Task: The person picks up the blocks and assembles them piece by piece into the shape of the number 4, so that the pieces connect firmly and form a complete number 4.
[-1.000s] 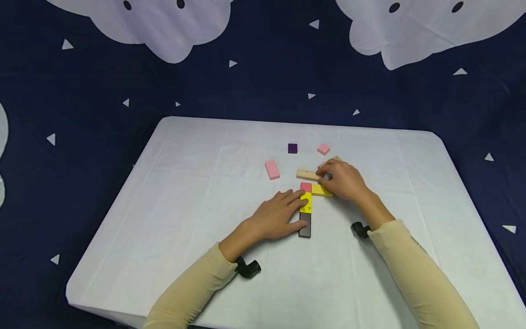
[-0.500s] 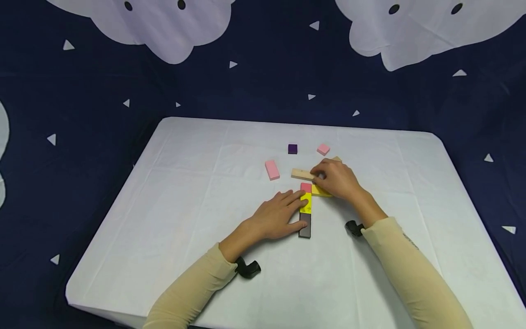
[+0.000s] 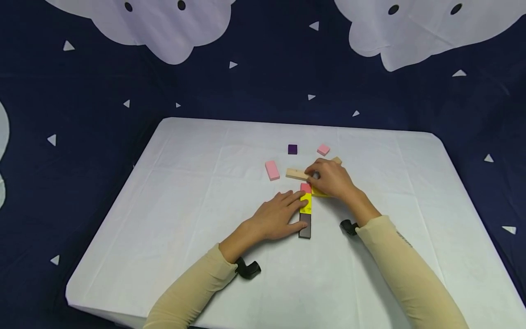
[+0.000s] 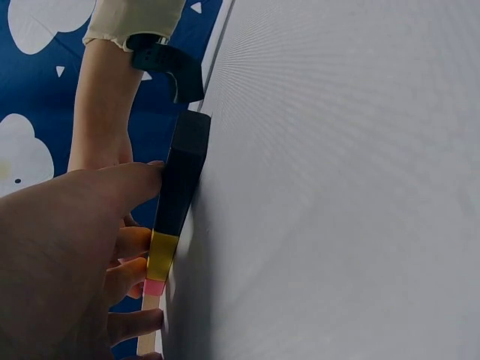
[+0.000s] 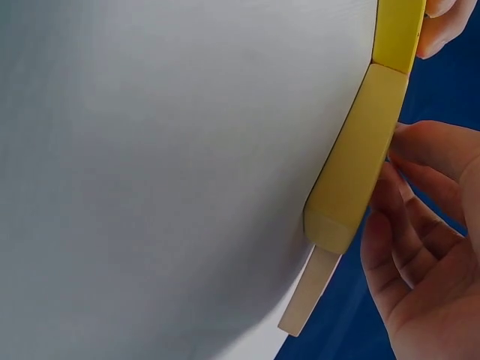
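Note:
In the head view my left hand (image 3: 274, 218) lies over a row of blocks with fingers extended. Its fingertips touch the yellow block (image 3: 306, 209) and pink-red block (image 3: 306, 187); the thumb touches the dark grey block (image 3: 305, 230). My right hand (image 3: 332, 179) pinches a plain wooden block (image 3: 295, 174) by its right end, just behind the pink-red block. Another yellow block (image 3: 318, 192) extends right from the pink-red one, partly under the right hand. In the right wrist view this yellow block (image 5: 352, 157) hides most of what the right fingers hold.
A second wooden block (image 3: 337, 160) lies behind the right hand, mostly hidden. Farther back are a dark purple cube (image 3: 292, 149) and a small pink block (image 3: 323, 150). A longer pink block (image 3: 272, 170) lies to the left on the white-covered table (image 3: 164, 205).
My right hand has slid the wooden block leftward along the back of the row. The left hand has stayed in place on the blocks.

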Demonstrator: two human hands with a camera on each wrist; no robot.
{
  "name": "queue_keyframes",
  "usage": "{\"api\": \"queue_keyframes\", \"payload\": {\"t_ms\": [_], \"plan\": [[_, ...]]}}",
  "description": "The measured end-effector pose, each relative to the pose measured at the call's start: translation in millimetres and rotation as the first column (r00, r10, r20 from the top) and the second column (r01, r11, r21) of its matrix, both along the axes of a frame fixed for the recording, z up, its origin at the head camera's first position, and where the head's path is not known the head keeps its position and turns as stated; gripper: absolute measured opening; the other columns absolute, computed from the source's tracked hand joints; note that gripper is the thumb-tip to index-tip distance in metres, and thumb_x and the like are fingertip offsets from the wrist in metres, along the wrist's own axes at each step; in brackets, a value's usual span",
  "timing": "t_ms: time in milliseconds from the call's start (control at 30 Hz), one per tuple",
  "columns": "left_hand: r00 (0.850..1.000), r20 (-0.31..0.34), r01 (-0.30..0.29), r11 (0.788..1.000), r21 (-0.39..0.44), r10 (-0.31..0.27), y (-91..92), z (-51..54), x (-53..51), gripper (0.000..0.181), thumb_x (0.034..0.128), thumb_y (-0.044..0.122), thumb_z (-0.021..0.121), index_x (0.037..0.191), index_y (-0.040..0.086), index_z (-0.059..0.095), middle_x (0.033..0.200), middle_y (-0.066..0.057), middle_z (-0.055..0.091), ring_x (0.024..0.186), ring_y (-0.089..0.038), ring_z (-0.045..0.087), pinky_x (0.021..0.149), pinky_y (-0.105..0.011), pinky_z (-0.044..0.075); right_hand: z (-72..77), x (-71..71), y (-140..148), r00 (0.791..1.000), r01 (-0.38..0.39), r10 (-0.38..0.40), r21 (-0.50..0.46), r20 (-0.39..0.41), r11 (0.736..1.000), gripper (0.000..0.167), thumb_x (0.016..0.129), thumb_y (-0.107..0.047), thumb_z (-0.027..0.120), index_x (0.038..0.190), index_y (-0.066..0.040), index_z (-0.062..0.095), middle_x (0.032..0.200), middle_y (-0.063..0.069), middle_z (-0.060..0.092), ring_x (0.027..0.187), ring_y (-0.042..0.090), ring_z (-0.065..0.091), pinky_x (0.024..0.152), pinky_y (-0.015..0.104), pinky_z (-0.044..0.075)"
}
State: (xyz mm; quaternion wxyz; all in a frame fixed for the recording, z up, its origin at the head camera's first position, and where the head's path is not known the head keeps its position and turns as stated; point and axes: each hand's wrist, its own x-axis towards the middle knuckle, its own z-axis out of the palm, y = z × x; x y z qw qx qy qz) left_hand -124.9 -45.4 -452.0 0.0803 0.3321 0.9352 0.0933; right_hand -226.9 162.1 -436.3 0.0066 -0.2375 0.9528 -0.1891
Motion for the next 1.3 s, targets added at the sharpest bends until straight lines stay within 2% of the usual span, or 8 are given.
{"api": "queue_keyframes", "payload": {"t_ms": [267, 467, 600, 800, 1000, 1200, 1300], "plan": [[1.000, 0.006, -0.004, 1.000, 0.005, 0.004, -1.3, -0.2, 0.0, 0.067, 0.0943, 0.064, 0.037, 0.150, 0.026, 0.035, 0.159, 0.006, 0.017, 0.143, -0.019, 0.019, 0.112, -0.039, 0.023, 0.8, -0.3, -2, 1.000, -0.001, 0.002, -0.028, 0.030, 1.000, 0.025, 0.085, -0.025, 0.072, 0.107, -0.013, 0.074, 0.105, 0.004, 0.066, 0.086, 0.022, 0.057, 0.078, 0.042, 0.047], [1.000, -0.006, 0.006, 1.000, 0.012, -0.006, -0.7, -0.8, -0.2, 0.067, 0.0946, 0.063, 0.037, 0.150, 0.025, 0.036, 0.158, 0.005, 0.019, 0.143, -0.019, 0.019, 0.114, -0.037, 0.017, 3.3, -1.0, 11, 0.998, 0.049, -0.045, -0.087, 0.054, 0.995, 0.029, 0.085, -0.025, 0.072, 0.110, -0.010, 0.073, 0.104, 0.006, 0.066, 0.086, 0.023, 0.054, 0.076, 0.043, 0.044], [1.000, -0.007, -0.002, 1.000, 0.013, 0.002, -0.6, -0.9, -0.4, 0.067, 0.0942, 0.064, 0.038, 0.150, 0.026, 0.036, 0.158, 0.005, 0.019, 0.143, -0.018, 0.018, 0.113, -0.037, 0.018, 5.5, -3.1, 21, 0.994, 0.102, -0.098, -0.119, 0.042, 0.988, 0.029, 0.087, -0.022, 0.071, 0.112, -0.007, 0.071, 0.101, 0.007, 0.065, 0.086, 0.024, 0.057, 0.078, 0.045, 0.044], [1.000, -0.002, -0.006, 1.000, 0.016, 0.006, -0.7, -0.7, -0.4, 0.067, 0.0938, 0.064, 0.039, 0.149, 0.026, 0.036, 0.158, 0.006, 0.018, 0.143, -0.018, 0.018, 0.113, -0.038, 0.018, 7.2, -4.9, 34, 0.983, 0.176, -0.169, -0.131, 0.067, 0.976, 0.042, 0.086, -0.025, 0.071, 0.122, -0.005, 0.065, 0.112, 0.011, 0.059, 0.096, 0.029, 0.055, 0.084, 0.050, 0.042], [1.000, 0.005, -0.004, 1.000, 0.016, 0.004, -0.8, -0.3, 0.0, 0.067, 0.0941, 0.064, 0.039, 0.150, 0.026, 0.036, 0.159, 0.006, 0.017, 0.143, -0.019, 0.017, 0.114, -0.037, 0.016, 7.5, -4.3, 43, 0.958, 0.279, -0.271, -0.085, 0.098, 0.956, 0.058, 0.085, -0.031, 0.070, 0.133, -0.003, 0.055, 0.128, 0.018, 0.046, 0.107, 0.037, 0.050, 0.088, 0.057, 0.039], [1.000, 0.005, 0.002, 1.000, 0.018, -0.002, -0.8, 0.6, 0.6, 0.067, 0.0946, 0.062, 0.039, 0.150, 0.025, 0.036, 0.159, 0.005, 0.018, 0.143, -0.019, 0.018, 0.114, -0.037, 0.015, 6.2, -4.7, 44, 0.916, 0.386, -0.385, 0.019, 0.110, 0.922, 0.094, 0.078, -0.058, 0.070, 0.143, 0.002, 0.040, 0.134, 0.028, 0.037, 0.108, 0.049, 0.047, 0.089, 0.065, 0.036], [1.000, 0.005, 0.004, 1.000, 0.019, -0.004, -0.7, 0.6, 0.6, 0.066, 0.0948, 0.062, 0.039, 0.150, 0.025, 0.036, 0.158, 0.004, 0.018, 0.143, -0.019, 0.018, 0.114, -0.037, 0.015, 4.9, -5.0, 43, 0.908, 0.397, -0.401, 0.054, 0.124, 0.916, 0.101, 0.076, -0.062, 0.069, 0.144, 0.005, 0.036, 0.134, 0.030, 0.036, 0.107, 0.050, 0.047, 0.090, 0.065, 0.036]]}}
